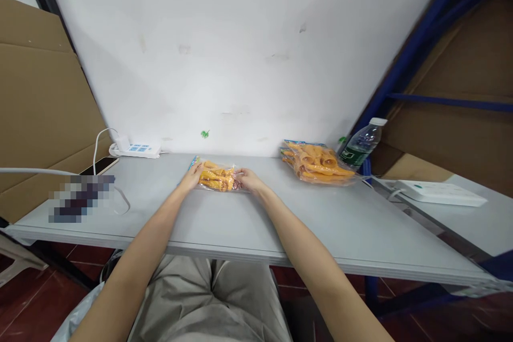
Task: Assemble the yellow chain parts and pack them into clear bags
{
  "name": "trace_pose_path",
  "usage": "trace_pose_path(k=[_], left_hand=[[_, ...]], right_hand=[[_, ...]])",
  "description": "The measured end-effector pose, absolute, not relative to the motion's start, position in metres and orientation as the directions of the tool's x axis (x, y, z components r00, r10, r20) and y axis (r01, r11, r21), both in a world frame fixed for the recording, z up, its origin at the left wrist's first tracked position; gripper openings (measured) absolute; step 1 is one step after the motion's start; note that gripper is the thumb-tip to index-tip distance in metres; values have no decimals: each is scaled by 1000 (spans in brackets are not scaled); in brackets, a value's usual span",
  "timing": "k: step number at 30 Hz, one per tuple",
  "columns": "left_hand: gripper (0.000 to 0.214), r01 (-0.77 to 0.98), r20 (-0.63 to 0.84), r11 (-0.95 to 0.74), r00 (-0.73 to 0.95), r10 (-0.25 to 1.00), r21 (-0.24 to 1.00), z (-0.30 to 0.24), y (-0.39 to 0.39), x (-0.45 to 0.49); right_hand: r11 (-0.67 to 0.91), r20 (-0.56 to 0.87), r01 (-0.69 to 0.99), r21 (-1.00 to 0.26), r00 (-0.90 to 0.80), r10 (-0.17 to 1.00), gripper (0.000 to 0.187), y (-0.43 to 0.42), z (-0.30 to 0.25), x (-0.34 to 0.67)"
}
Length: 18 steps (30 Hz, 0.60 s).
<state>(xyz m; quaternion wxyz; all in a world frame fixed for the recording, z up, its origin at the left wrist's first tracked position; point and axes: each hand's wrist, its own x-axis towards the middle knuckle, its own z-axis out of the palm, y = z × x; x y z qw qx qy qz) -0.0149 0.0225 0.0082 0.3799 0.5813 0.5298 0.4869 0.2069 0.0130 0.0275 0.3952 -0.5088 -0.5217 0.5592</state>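
A clear plastic bag of orange pieces [217,177] lies on the grey table in front of me, with a colourful printed strip at its left end. The pieces look tubular, with flared ends. My left hand [191,177] is closed on the bag's left end. At the opposite end, my right hand [249,179] has its fingers pinched on the clear plastic. Further right, a pile of similar bags of orange pieces [316,163] rests against the wall side of the table.
A plastic bottle [362,144] leans behind the pile. White power strips [140,150] [443,193] sit left and right. A phone [100,165], a cable [95,152] and a blurred-out object [80,200] lie on the left. Cardboard [40,107] stands beside the table.
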Motion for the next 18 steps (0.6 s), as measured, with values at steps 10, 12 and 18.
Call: trace_pose_path(k=[10, 12, 18], left_hand=[[39, 475, 377, -345, 31, 926, 809, -6, 35, -17], [37, 518, 386, -332, 5, 922, 788, -6, 35, -15], [25, 634, 307, -157, -134, 942, 758, 8, 21, -11]], right_hand=[[65, 52, 262, -963, -58, 997, 21, 16, 28, 208], [169, 142, 246, -954, -120, 982, 30, 15, 31, 211], [336, 272, 424, -841, -206, 940, 11, 18, 28, 217]])
